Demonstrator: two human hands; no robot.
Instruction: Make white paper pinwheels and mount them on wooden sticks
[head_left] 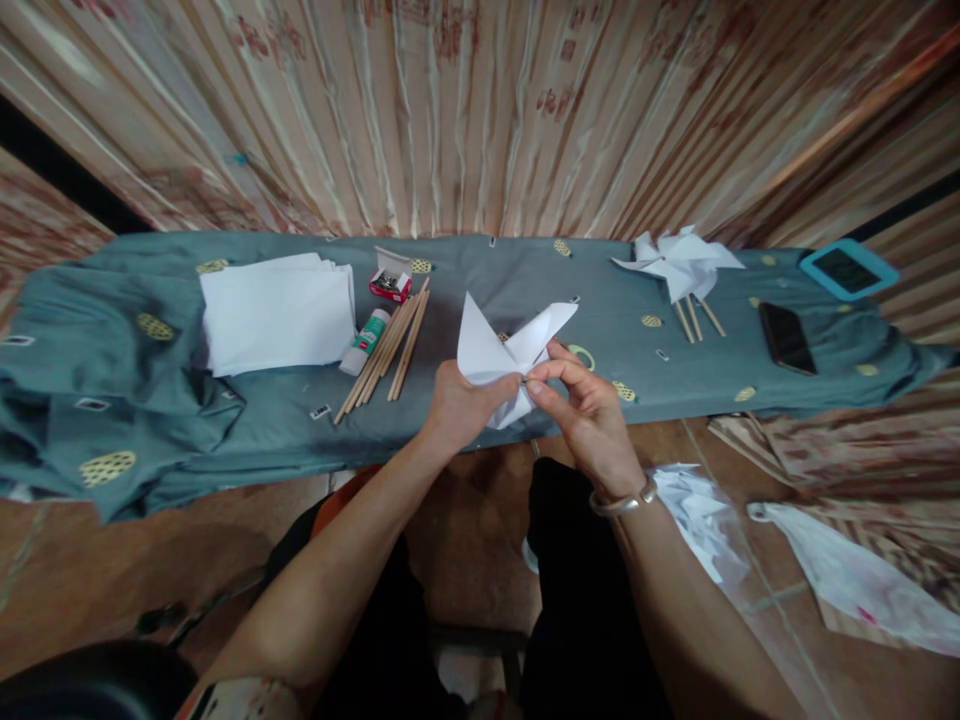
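Observation:
I hold a folded white paper pinwheel point(504, 350) in front of me, above the near edge of the cloth-covered table point(300, 420). My left hand point(461, 405) grips it from below and behind. My right hand point(581, 400) pinches the folded points together at the pinwheel's middle. Left of my hands lie several wooden sticks point(386, 350), a glue stick point(365, 341) and a small red box of pins point(391, 285). A stack of white paper sheets point(277, 312) lies further left.
Finished white pinwheels on sticks point(681, 265) lie at the back right. A black phone point(786, 338) and a blue-cased tablet point(848, 269) rest at the right end. Paper scraps point(697, 505) and a plastic bag point(855, 575) lie on the floor at right. A curtain hangs behind.

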